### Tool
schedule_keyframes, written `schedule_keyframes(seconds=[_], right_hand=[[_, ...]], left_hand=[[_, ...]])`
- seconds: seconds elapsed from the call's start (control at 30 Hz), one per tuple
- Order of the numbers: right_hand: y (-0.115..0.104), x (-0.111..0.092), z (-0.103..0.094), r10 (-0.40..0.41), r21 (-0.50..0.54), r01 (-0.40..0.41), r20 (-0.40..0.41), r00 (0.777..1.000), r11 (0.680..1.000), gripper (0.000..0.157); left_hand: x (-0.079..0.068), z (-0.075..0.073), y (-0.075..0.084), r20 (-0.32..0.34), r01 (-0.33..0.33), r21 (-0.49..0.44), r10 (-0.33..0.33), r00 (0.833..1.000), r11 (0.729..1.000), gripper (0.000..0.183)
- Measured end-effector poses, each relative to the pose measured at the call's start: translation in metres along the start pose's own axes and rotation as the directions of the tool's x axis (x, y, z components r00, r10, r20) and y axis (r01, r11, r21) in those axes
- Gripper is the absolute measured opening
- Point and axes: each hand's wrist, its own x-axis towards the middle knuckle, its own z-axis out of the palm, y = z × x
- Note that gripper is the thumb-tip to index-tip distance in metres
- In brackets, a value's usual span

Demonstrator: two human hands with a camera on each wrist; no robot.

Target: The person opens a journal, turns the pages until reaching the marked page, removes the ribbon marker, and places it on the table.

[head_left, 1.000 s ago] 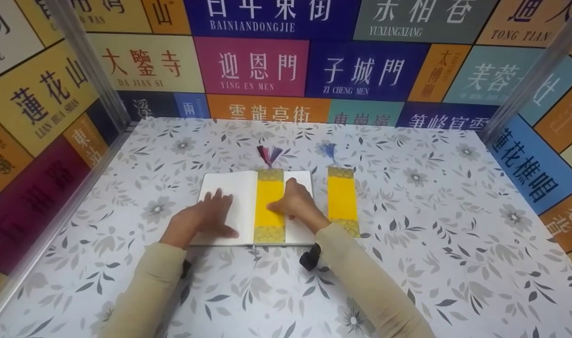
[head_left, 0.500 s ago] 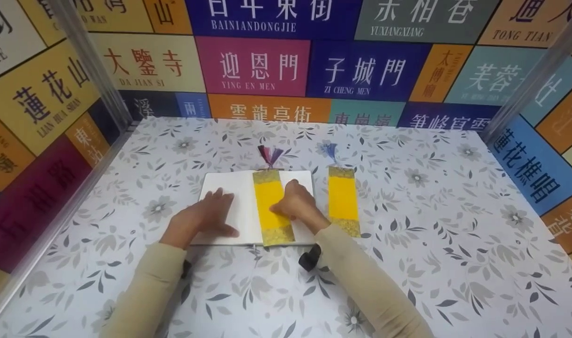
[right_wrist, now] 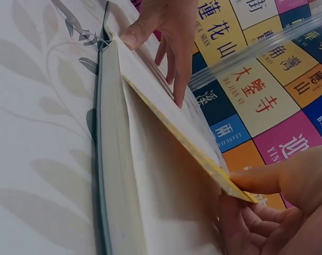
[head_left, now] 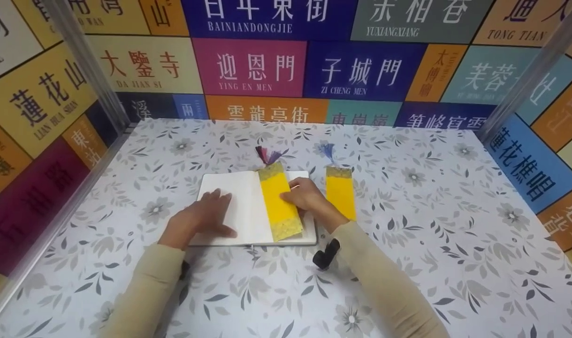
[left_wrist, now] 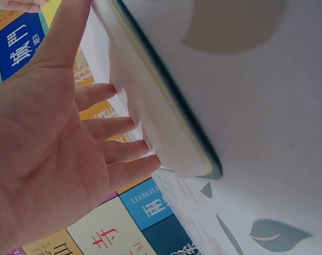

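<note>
An open notebook [head_left: 234, 206] with blank white pages and a dark green cover lies on the table. My left hand [head_left: 210, 216] rests on its left page, fingers spread. In the left wrist view the fingertips of this left hand [left_wrist: 70, 138] are on the page near the book's edge. My right hand [head_left: 307, 195] pinches a yellow bookmark [head_left: 278, 197] by its right edge, thumb on top and fingers beneath. The bookmark is tilted over the right page, and the right wrist view shows its gripped side raised. At its top end hangs a pink and purple tassel [head_left: 268, 156].
A second yellow bookmark [head_left: 339, 192] with a blue tassel [head_left: 327, 151] lies right of the notebook, partly behind my right forearm. A floral cloth [head_left: 431, 225] covers the table. Printed panels [head_left: 250, 68] stand at the back and sides, with clear posts at the corners.
The bookmark has turned, its lower end swinging right, and its right edge has lifted off the page. My right hand has shifted slightly right with it. The left hand stays in place.
</note>
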Motion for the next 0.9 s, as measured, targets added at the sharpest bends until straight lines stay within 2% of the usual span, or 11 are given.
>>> schedule_keyframes(seconds=[0.3, 0.57, 0.9], right_hand=[[0.005, -0.005, -0.034, -0.054, 0.208, 0.052, 0.004, 0.999, 0.977, 0.05], [0.008, -0.008, -0.073, -0.033, 0.235, 0.042, -0.044, 0.998, 0.971, 0.048], [0.021, -0.002, -0.115, -0.001, 0.28, 0.05, -0.17, 0.985, 0.959, 0.054]], left_hand=[[0.001, -0.001, -0.001, -0.001, -0.022, 0.009, 0.022, 1.0, 1.0, 0.103], [0.001, -0.002, -0.002, -0.003, -0.044, 0.014, 0.044, 0.999, 0.999, 0.103], [-0.001, -0.002, 0.001, -0.007, -0.042, -0.009, 0.042, 0.999, 0.999, 0.103]])
